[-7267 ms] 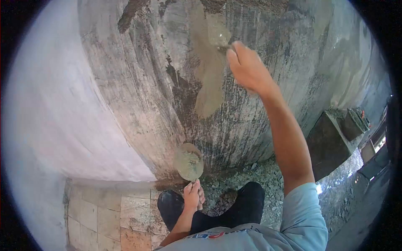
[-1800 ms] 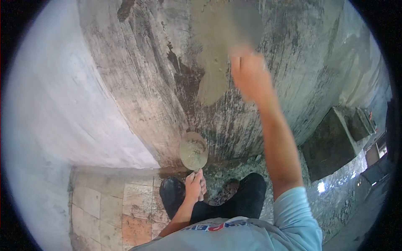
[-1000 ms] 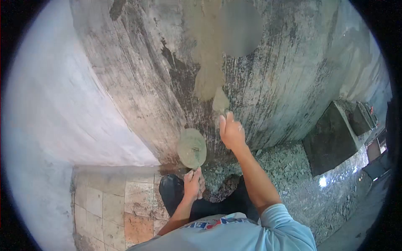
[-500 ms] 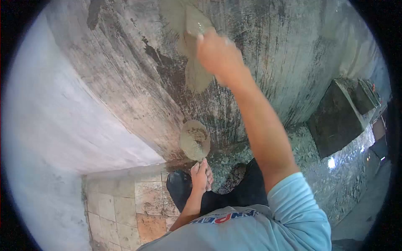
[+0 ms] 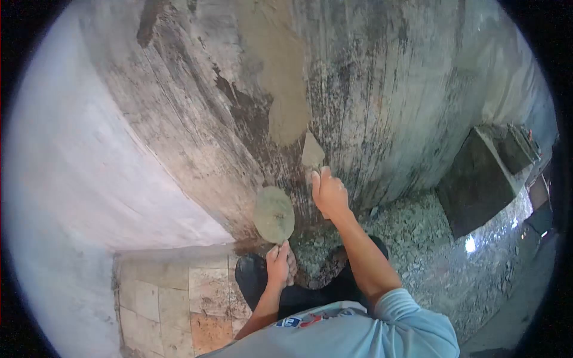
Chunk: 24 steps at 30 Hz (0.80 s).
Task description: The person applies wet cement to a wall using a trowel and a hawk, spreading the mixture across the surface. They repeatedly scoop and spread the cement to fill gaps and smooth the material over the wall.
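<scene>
My right hand [image 5: 330, 192] is closed round the handle of a small pointed trowel [image 5: 312, 151]. The trowel's blade points up and lies close to the wall, just below a wet strip of mortar [image 5: 289, 113]; whether it touches cannot be told. Lower and to the left, my left hand [image 5: 281, 264] grips the short handle of a round, mortar-coated pan [image 5: 274, 215]. The pan is in front of the foot of the wall, its round face toward me. My left fingers are partly hidden behind the handle.
A rough, streaked wall [image 5: 370, 89] rises ahead, meeting a pale wall [image 5: 137, 179] on the left. Rubble [image 5: 412, 238] covers the floor at right, beside a dark box-like block [image 5: 474, 182]. Dirty tiles [image 5: 173, 304] lie at lower left. My dark trouser legs [image 5: 250, 277] are below.
My right hand has come down from high on the wall with the trowel. The mortar lump that showed in the pan no longer shows, and the pan's face looks flatter.
</scene>
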Motion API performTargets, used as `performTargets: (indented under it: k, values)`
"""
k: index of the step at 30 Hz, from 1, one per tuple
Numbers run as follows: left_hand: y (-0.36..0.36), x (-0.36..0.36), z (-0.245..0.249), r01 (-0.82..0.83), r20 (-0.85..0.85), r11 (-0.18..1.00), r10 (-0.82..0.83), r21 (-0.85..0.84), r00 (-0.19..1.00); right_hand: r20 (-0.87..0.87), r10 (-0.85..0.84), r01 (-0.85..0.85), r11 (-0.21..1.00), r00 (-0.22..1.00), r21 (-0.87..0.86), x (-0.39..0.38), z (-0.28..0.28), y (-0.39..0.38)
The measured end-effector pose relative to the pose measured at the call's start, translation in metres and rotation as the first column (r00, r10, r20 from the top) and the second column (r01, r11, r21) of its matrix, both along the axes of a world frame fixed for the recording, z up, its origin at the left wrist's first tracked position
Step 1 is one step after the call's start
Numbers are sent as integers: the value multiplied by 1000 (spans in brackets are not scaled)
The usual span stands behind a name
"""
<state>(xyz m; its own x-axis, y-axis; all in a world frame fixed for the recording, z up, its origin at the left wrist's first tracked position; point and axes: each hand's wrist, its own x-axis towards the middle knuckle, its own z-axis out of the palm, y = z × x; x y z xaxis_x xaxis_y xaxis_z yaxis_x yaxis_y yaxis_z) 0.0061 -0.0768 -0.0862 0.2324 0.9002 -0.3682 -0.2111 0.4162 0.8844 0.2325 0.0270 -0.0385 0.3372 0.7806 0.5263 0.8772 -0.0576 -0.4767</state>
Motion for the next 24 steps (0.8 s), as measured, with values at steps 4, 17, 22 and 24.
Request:
performTargets:
  k: [4,17,22,24]
  values:
    - [1,1,-8,7,70,999,-4,-41,998,59,77,-88,974,995,208,7,143,2]
    - [11,8,-16,0,45,992,5,-123,999,187,65,-61,998,980,-24,6,199,43]
    - [19,0,-7,-16,70,995,23,-102,997,184,20,-2,995,983,-97,-4,113,32]
    - [20,-1,-10,-49,44,995,53,-91,998,160,-6,26,992,987,-125,-13,82,31]
